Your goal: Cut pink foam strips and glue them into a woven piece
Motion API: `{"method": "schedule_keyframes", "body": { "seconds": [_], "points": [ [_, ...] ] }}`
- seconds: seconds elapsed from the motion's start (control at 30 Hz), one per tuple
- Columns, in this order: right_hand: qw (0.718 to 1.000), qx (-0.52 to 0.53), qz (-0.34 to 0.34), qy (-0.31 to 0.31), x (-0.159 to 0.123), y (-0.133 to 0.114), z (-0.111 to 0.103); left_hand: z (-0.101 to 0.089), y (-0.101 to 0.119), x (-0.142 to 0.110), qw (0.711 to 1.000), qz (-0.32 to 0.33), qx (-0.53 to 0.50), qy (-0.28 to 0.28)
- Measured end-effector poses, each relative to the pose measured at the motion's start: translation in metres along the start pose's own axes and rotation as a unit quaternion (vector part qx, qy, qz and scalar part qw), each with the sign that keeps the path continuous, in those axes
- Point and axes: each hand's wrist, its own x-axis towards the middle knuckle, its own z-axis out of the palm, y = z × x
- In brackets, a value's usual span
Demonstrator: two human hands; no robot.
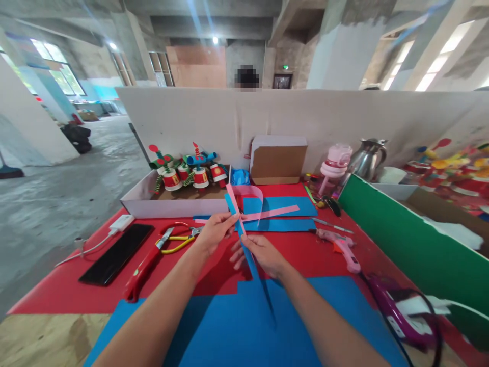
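Observation:
My left hand (pixel 218 232) pinches pink paper strips (pixel 275 211) where they cross a narrow blue paper strip (pixel 252 265). Lower on the blue strip, my right hand (pixel 265 253) is closed with thumb and fingers around it, a pink edge showing beside the thumb. One pink strip sticks out to the right and another curls up in a loop. Whether the strips are joined at the crossing I cannot tell. Wide blue paper pieces (pixel 282 226) lie on the red table cover (pixel 214 278) behind my hands, and a large blue sheet (pixel 214 331) lies beneath my forearms.
Left are a black phone (pixel 116 255), red-handled scissors (pixel 151 265) and yellow-handled pliers (pixel 178 244). A pink glue gun (pixel 342 244) lies right, near a purple tool (pixel 397 311). Paper-cup figures (pixel 200 176) fill a white box (pixel 175 208). A green-sided box (pixel 412 255) stands right.

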Motion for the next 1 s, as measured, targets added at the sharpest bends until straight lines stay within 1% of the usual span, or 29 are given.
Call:
{"method": "schedule_keyframes", "body": {
  "seconds": [0.03, 0.1, 0.17, 0.2, 0.27, 0.43, 0.57, 0.7, 0.77, 0.87, 0.97, 1.0],
  "points": [
    [1.0, 0.011, -0.001, 0.002, 0.0, 0.001, 0.001, 0.002, -0.001, 0.0, 1.0, 0.005, 0.003, 0.006],
    [0.998, 0.044, -0.025, 0.025, 0.001, 0.001, 0.001, 0.008, -0.004, -0.002, 1.0, 0.01, 0.012, 0.001],
    [0.996, 0.065, -0.05, 0.047, 0.003, 0.0, 0.001, 0.015, -0.008, -0.003, 1.0, -0.001, 0.008, -0.024],
    [0.995, 0.066, -0.053, 0.048, 0.003, 0.0, 0.0, 0.018, -0.01, -0.004, 0.999, -0.012, 0.004, -0.038],
    [0.996, 0.062, -0.044, 0.042, 0.002, -0.002, -0.002, 0.022, -0.012, -0.005, 0.998, -0.03, -0.005, -0.057],
    [0.998, 0.066, 0.012, 0.006, -0.003, -0.004, -0.005, 0.02, -0.009, -0.006, 0.998, -0.026, -0.033, -0.039],
    [0.995, 0.098, 0.007, 0.015, -0.001, 0.001, 0.0, 0.023, -0.009, -0.009, 0.995, -0.061, -0.073, -0.03],
    [0.993, 0.112, 0.005, 0.02, 0.002, 0.006, 0.003, 0.029, -0.01, -0.01, 0.993, -0.09, -0.067, -0.046],
    [0.994, 0.11, 0.001, 0.016, 0.001, 0.007, 0.002, 0.028, -0.01, -0.009, 0.994, -0.082, -0.057, -0.044],
    [0.995, 0.104, 0.001, 0.001, -0.001, 0.006, 0.002, 0.025, -0.008, -0.007, 0.997, -0.051, -0.054, -0.019],
    [0.994, 0.104, 0.028, -0.029, -0.002, 0.005, 0.002, 0.023, -0.007, -0.005, 0.998, -0.022, -0.062, 0.017],
    [0.993, 0.107, 0.036, -0.033, -0.002, 0.004, 0.003, 0.023, -0.007, -0.006, 0.998, -0.02, -0.062, 0.02]
  ]
}}
